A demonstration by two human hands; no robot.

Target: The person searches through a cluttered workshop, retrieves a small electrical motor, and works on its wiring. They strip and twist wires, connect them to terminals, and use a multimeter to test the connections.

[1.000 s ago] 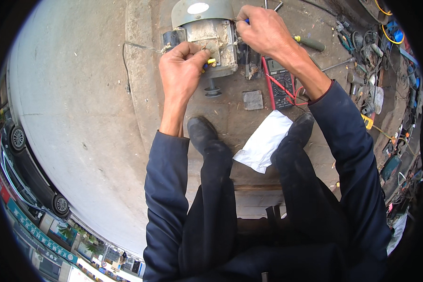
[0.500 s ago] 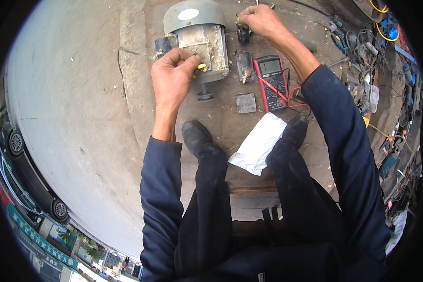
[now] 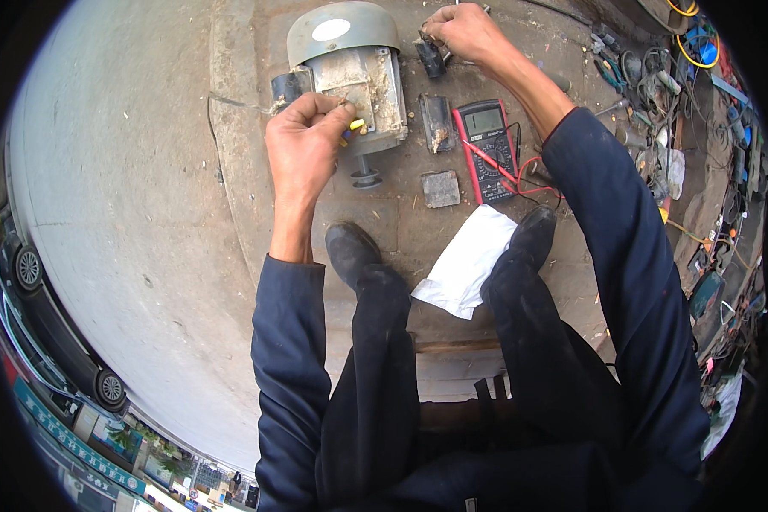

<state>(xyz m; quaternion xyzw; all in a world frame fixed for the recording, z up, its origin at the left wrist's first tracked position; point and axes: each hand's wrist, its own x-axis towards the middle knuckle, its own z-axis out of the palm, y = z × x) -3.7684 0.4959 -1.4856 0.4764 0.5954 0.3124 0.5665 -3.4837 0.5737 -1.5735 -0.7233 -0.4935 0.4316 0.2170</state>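
A dusty electric motor (image 3: 341,68) with a rounded grey cover lies on the ground ahead, its pulley (image 3: 366,177) pointing toward me. At its left side my left hand (image 3: 303,141) is closed in a pinch, seemingly on a wire; yellow and blue wire ends (image 3: 355,127) show below the thumb. The exact grip is partly hidden by the fingers. To the motor's right, my right hand (image 3: 469,34) pinches the top of a small black cylinder (image 3: 431,58), which looks like a capacitor and leans to one side. A second black cylinder (image 3: 288,86) sits against the motor's left side.
A red-and-black multimeter (image 3: 489,149) with red and black leads lies beside a black box cover (image 3: 437,124) and a flat grey plate (image 3: 440,189). A white bag (image 3: 468,260) rests between my shoes. Tools and cables (image 3: 657,111) clutter the right; a dark car (image 3: 55,316) stands far left.
The black cylinder under my right hand has tilted a little. The whole view has shifted slightly, and my left hand keeps its pinch by the motor.
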